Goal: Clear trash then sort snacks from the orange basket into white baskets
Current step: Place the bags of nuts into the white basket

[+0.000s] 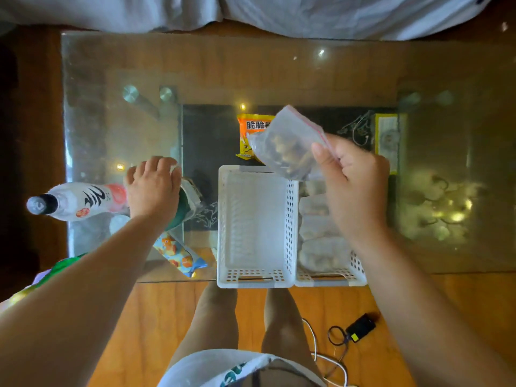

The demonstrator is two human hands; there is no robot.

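Far left on the glass table point(279, 65): a white drink bottle point(75, 201) with a black cap lay on its side. Just right of it, the left hand point(152, 188) rested fingers-down over a dark green object point(183, 208), which was mostly hidden; whether it gripped or only touched, I could not tell. Near the table's front edge lay a blue snack packet point(180, 254).

Centre: an empty white basket point(255, 277). Beside it, touching on the right, a second white basket point(354, 270) held pale wrapped pieces. Beyond them lay an orange snack packet point(251, 132).

The right hand point(354, 185) pinched a clear zip bag point(290, 143) near its red seal, thumb in front, holding it in the air above the far ends of the two baskets. The bag was tilted, the brown lumps inside bunched toward its lower end. The film looked thin and slack, so it probably sags and swings.

Judgement: the step was placing this bag. Best done by lowering it into the chosen basket and laying it flat, seal up. No orange basket in view.
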